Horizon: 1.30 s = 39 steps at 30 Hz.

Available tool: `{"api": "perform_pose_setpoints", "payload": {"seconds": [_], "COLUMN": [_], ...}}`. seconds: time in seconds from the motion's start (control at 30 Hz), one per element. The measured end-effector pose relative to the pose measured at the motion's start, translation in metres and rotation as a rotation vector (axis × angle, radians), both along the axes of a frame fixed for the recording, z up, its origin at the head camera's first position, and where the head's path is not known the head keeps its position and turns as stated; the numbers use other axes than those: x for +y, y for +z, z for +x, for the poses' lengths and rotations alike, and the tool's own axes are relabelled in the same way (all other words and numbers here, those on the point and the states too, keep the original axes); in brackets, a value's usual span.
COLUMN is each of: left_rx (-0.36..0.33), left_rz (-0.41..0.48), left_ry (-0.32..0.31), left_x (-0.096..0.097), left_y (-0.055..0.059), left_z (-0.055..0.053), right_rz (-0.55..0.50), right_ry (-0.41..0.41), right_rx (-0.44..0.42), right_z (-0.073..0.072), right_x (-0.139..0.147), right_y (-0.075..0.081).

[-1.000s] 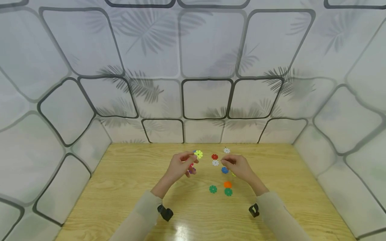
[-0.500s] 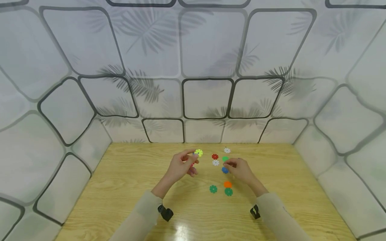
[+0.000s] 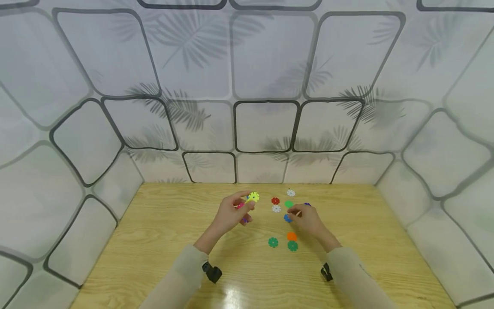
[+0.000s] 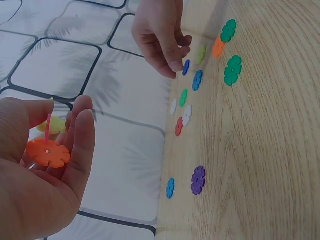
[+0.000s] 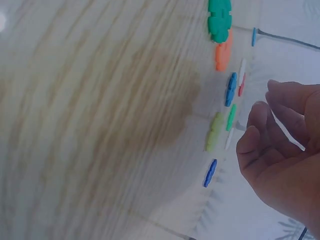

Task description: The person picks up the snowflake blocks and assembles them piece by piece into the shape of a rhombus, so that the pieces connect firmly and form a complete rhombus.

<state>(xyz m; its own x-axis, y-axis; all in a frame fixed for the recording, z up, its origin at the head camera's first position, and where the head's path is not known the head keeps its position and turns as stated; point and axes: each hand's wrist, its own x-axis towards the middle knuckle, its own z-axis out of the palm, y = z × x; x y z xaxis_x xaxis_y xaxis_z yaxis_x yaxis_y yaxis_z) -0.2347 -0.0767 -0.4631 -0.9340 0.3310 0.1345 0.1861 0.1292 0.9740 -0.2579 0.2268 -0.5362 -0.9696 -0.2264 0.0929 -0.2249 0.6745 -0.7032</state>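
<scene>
My left hand (image 3: 230, 213) holds up a small joined piece of snowflake discs, pinched between thumb and fingers. A yellow disc (image 3: 253, 197) stands at its top, and the left wrist view shows an orange disc (image 4: 48, 153) with a pink disc (image 4: 47, 129) edge-on in it. My right hand (image 3: 310, 219) hovers over the table with loosely bent fingers. Nothing shows between its thumb and fingers in the right wrist view. Nearest to it lie a blue disc (image 3: 287, 218), a green disc (image 3: 289, 204) and a dark blue disc (image 5: 210, 173).
On the wooden table (image 3: 162, 257) lie a red disc (image 3: 275, 201), white discs (image 3: 276, 209), an orange disc (image 3: 291, 236) and dark green discs (image 3: 273, 242). A purple disc (image 4: 198, 180) lies below my left hand. A patterned backdrop (image 3: 266, 128) encloses the table's back and sides.
My right hand has shifted slightly nearer and downward in the head view, uncovering the green disc and then the dark blue one. My left hand stays nearly in place, its held discs turning slightly.
</scene>
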Motion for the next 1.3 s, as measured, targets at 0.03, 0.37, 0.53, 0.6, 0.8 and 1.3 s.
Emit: {"api": "perform_pose_setpoints", "payload": {"seconds": [0.03,0.37,0.53,0.6,0.8,1.3], "left_rx": [0.004,0.013,0.004,-0.004,-0.006,-0.010], "left_rz": [-0.003,-0.022,-0.023,-0.025,-0.031,-0.060], "left_ry": [0.000,0.002,0.005,0.008,0.013,0.038], "left_x": [0.000,0.001,0.001,0.001,0.000,0.000], "left_y": [0.000,0.000,0.001,0.002,0.002,0.001], "left_z": [0.000,-0.001,-0.001,-0.001,-0.001,-0.001], "right_rz": [0.004,0.072,0.135,0.142,0.129,-0.006], "right_ry": [-0.007,-0.020,-0.012,-0.010,-0.015,-0.041], "right_rx": [-0.007,-0.014,0.001,0.006,-0.008,0.035], "right_z": [0.000,0.001,-0.001,-0.001,-0.002,0.004], "right_x": [0.000,-0.001,-0.001,-0.001,-0.003,-0.012], "right_y": [-0.002,-0.011,-0.016,-0.015,-0.011,0.005]}}
